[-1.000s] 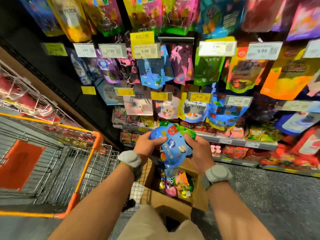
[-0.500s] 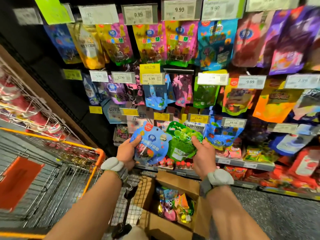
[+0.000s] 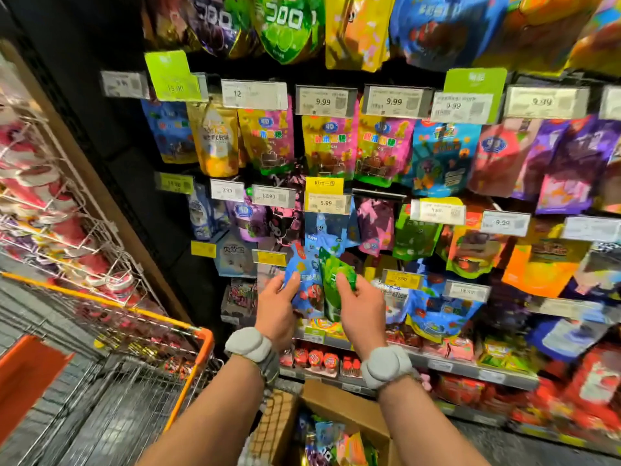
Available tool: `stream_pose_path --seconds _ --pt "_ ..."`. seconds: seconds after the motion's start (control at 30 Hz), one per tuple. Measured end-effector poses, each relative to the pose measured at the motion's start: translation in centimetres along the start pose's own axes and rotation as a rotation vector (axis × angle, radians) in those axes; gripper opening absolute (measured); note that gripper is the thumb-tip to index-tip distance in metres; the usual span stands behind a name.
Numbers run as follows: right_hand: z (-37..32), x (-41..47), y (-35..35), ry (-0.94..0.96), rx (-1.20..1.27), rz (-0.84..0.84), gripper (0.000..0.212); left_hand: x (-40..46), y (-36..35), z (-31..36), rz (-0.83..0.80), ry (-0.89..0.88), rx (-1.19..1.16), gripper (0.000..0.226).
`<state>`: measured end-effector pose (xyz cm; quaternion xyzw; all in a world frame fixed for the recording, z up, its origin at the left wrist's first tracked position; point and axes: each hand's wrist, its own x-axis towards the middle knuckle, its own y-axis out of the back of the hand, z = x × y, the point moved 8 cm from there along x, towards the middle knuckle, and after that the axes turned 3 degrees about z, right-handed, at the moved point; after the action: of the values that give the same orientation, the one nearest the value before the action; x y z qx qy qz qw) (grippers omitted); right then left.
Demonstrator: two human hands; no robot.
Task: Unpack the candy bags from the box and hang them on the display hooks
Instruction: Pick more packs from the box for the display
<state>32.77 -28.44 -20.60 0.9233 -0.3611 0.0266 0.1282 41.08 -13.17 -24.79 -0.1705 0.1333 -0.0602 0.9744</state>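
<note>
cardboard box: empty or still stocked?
Still stocked: colourful candy bags show inside the open cardboard box below the wrists.

Two hands, left hand point(image 3: 275, 307) and right hand point(image 3: 361, 306), hold two candy bags: one blue bag point(image 3: 304, 280), one green bag point(image 3: 334, 284). One cardboard box point(image 3: 339, 406), one shopping cart point(image 3: 188, 375).

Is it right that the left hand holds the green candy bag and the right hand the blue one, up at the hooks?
No, the colours are swapped. The head view shows the left hand holding the blue candy bag and the right hand holding the green candy bag, up at the hooks.
</note>
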Motion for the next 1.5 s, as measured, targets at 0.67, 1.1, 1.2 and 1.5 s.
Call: stream_pose_path --seconds 0.67,1.1,1.2,1.5 --pt "-4.9 4.1 -6.0 0.127 -0.357 -0.265 0.073 1.2 1.1 4.5 -0.295 0.066 -0.267 0.032" --pt "-8.4 6.8 -7.6 0.084 -0.194 -0.184 0.039 4.1 3.4 10.2 -0.254 -0.019 -0.228 0.038" --pt "-8.1 7.7 -7.3 0.011 -0.061 -0.166 0.030 4.9 4.2 11.8 -0.234 -0.045 -0.195 0.030" --pt "-12.2 9.3 -5.6 0.087 0.062 -0.046 0.006 6.6 7.2 17.7 0.040 -0.281 0.087 0.012"
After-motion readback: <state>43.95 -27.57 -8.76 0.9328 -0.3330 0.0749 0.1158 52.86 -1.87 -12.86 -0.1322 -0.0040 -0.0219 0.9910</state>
